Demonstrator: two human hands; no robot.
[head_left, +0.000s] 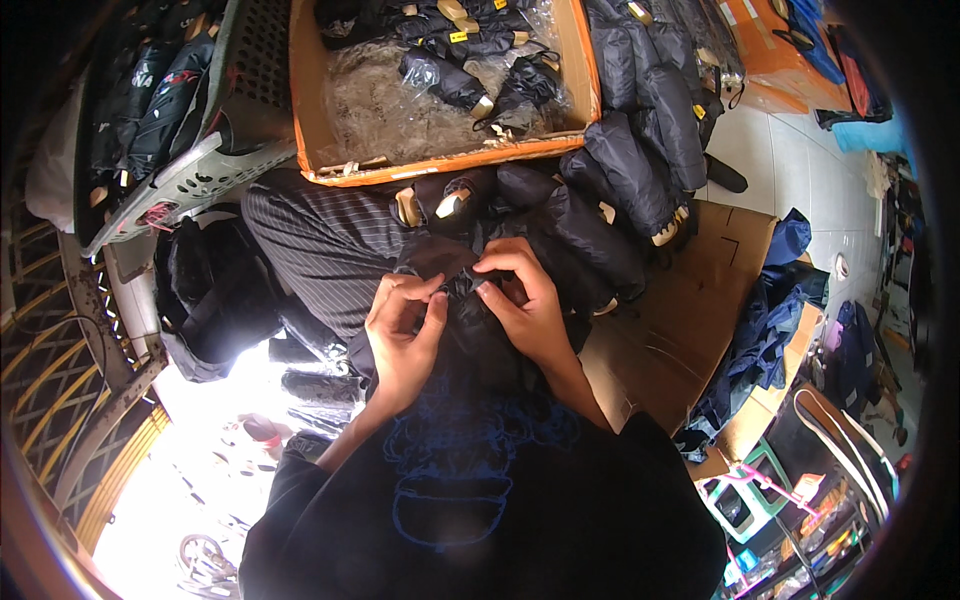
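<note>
A thin, dark black fabric piece (428, 256) lies between two bare hands, on the near side of the brown cardboard box with orange edges (450, 158). The left hand (403, 335) pinches it between thumb and forefinger; the right hand (527, 308) does likewise, its exact grip partly lost in dark folds. A loosened pinch could let the cloth slip; uneven pulling could strain it. Plump, dark fabric bundles (635, 165) crowd the box's right and near sides, where a careless nudge might roll one away.
</note>
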